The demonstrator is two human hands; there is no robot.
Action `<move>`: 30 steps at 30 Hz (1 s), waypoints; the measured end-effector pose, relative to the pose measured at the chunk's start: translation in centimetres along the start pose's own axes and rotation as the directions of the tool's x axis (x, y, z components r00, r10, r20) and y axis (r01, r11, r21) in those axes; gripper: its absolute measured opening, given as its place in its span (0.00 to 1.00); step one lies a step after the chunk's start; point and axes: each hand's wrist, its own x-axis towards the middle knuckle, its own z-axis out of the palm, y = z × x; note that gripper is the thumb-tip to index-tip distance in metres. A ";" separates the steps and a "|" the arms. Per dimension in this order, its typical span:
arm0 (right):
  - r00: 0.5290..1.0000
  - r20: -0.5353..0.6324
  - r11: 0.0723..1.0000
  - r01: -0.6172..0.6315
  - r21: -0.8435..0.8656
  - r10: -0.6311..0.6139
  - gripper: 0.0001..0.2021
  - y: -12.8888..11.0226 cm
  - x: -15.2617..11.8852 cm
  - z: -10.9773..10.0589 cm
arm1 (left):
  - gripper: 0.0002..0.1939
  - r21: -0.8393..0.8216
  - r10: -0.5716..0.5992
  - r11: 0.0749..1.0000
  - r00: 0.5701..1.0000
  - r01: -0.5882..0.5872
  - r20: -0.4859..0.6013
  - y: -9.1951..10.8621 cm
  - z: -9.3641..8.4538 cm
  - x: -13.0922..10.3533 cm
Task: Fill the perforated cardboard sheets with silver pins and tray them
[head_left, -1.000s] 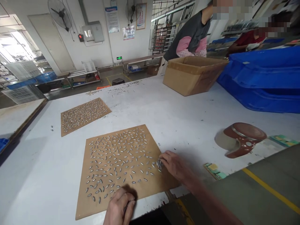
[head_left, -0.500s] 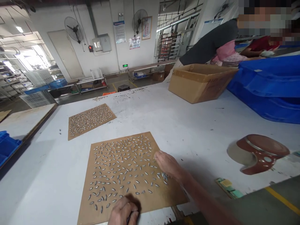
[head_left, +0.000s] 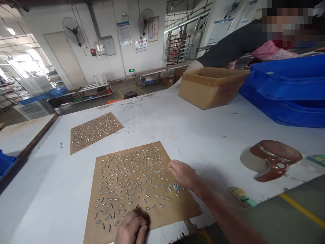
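Note:
A brown cardboard sheet (head_left: 177, 211) lies on the white table, scattered with many small silvery spindle-shaped metal pieces (head_left: 144, 201). A small heap of these pieces (head_left: 175, 187) sits near the sheet's right side. My right hand (head_left: 183, 173) is at the right edge of the sheet, thumb and fingers pressed together; what they hold, if anything, is hidden. At the near edge, my left hand (head_left: 130, 227) is curled closed over the sheet, its fingertips in shadow and their contents out of sight.
A second cardboard sheet (head_left: 117, 126) with similar pieces lies farther left. An open carton (head_left: 200, 89) and stacked blue bins (head_left: 279, 98) stand at the back right. A brown, round-topped object (head_left: 280, 150) sits at the right edge. Another person's dark sleeve (head_left: 228, 44) reaches behind the carton.
The whole view has shifted slightly, so most things sit farther left. My right hand has moved a little outward across the sheet's right edge. My left hand stays nearly in place.

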 end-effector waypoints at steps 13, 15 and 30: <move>0.993 0.045 0.950 -0.120 0.287 0.111 0.08 -0.2 -6.9 1.6 | 0.11 0.169 0.045 0.982 0.977 -0.082 0.210 4.9 4.2 9.1; 0.989 -0.005 0.943 -0.140 0.302 0.148 0.09 -0.4 -7.0 1.6 | 0.12 0.308 0.015 0.947 0.971 -0.089 0.237 4.8 5.8 10.0; 0.998 0.002 0.979 -0.064 0.193 0.064 0.08 -0.9 -6.1 0.9 | 0.11 0.357 -0.001 0.930 0.974 -0.082 0.227 4.9 5.0 11.9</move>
